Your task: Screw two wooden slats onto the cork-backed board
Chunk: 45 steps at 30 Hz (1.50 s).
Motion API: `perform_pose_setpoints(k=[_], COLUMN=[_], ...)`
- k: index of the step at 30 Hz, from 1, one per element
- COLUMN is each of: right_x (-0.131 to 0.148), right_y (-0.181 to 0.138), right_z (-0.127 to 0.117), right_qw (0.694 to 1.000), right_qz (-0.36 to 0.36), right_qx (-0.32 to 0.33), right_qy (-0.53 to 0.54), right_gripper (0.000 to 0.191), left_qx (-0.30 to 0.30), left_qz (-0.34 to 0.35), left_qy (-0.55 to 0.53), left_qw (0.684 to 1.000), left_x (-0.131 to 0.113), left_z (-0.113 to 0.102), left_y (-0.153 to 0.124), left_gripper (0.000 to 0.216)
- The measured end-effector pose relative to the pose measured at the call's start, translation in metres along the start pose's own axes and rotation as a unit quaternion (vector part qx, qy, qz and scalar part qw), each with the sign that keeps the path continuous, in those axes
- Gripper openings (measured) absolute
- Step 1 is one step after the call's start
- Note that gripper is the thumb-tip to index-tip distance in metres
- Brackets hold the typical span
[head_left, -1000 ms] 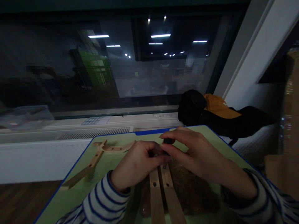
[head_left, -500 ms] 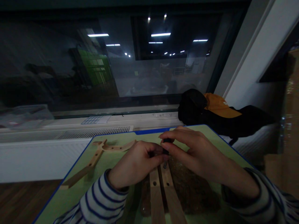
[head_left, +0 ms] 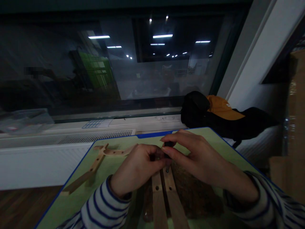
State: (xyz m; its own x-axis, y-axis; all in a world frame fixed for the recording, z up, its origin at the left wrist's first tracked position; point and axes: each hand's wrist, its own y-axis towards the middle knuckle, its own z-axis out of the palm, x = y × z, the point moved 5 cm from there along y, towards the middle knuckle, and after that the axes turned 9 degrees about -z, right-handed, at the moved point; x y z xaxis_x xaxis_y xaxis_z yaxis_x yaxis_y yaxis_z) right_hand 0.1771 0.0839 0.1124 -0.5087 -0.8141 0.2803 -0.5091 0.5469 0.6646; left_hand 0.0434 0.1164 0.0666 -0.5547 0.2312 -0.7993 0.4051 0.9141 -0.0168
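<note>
My left hand [head_left: 137, 167] and my right hand [head_left: 195, 157] meet over the far ends of two wooden slats [head_left: 164, 197] that lie side by side on a green mat [head_left: 71, 203]. My right fingers pinch a small dark tool [head_left: 168, 149] held upright, its tip at a hole in the right slat. My left fingers are curled tight against the same tool and slat end. A brown piece [head_left: 195, 194] lies under the slats.
A curved wooden frame part [head_left: 97, 160] with holes lies on the mat's left. Beyond the mat are a white radiator grille [head_left: 71, 136], a dark window, and a black bag with an orange cap [head_left: 221, 109] on the sill at right. A cardboard box [head_left: 295, 127] stands far right.
Both hands stay pinched at the slat ends; they and the view shifted only slightly to the left. The slats have not moved.
</note>
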Motion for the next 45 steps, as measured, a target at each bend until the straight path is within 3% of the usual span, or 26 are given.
perform_pose_setpoints(k=[7, 19, 27, 32, 45], right_x=[-0.0012, -0.0005, -0.001, -0.0003, 0.0026], right_y=[-0.001, 0.0008, -0.0001, 0.0007, 0.0024], right_z=[0.0024, 0.0035, 0.0025, 0.0006, 0.0001], right_qw=[0.998, 1.0, 1.0, 0.999, 1.0], right_qz=[0.03, -0.016, -0.008, 0.02, -0.004], right_qx=[0.019, 0.004, 0.004, 0.017, 0.017], right_qy=[0.049, 0.007, 0.004, 0.04, 0.007], right_gripper=[0.026, 0.019, 0.022, 0.027, 0.018], left_qx=[0.019, 0.033, -0.01, 0.013, 0.045], left_qz=[0.011, 0.034, 0.009, 0.014, 0.03], left_qy=[-0.01, 0.006, 0.0, -0.003, 0.022], left_qw=[1.0, 0.999, 1.0, 1.0, 0.998], left_x=[-0.0002, -0.0005, 0.0045, 0.0033, -0.0022], left_z=[0.0011, 0.0036, 0.0034, 0.0041, 0.0038], left_y=[-0.0002, -0.0007, 0.0009, 0.0008, -0.0019], left_gripper=[0.018, 0.02, 0.02, 0.023, 0.025])
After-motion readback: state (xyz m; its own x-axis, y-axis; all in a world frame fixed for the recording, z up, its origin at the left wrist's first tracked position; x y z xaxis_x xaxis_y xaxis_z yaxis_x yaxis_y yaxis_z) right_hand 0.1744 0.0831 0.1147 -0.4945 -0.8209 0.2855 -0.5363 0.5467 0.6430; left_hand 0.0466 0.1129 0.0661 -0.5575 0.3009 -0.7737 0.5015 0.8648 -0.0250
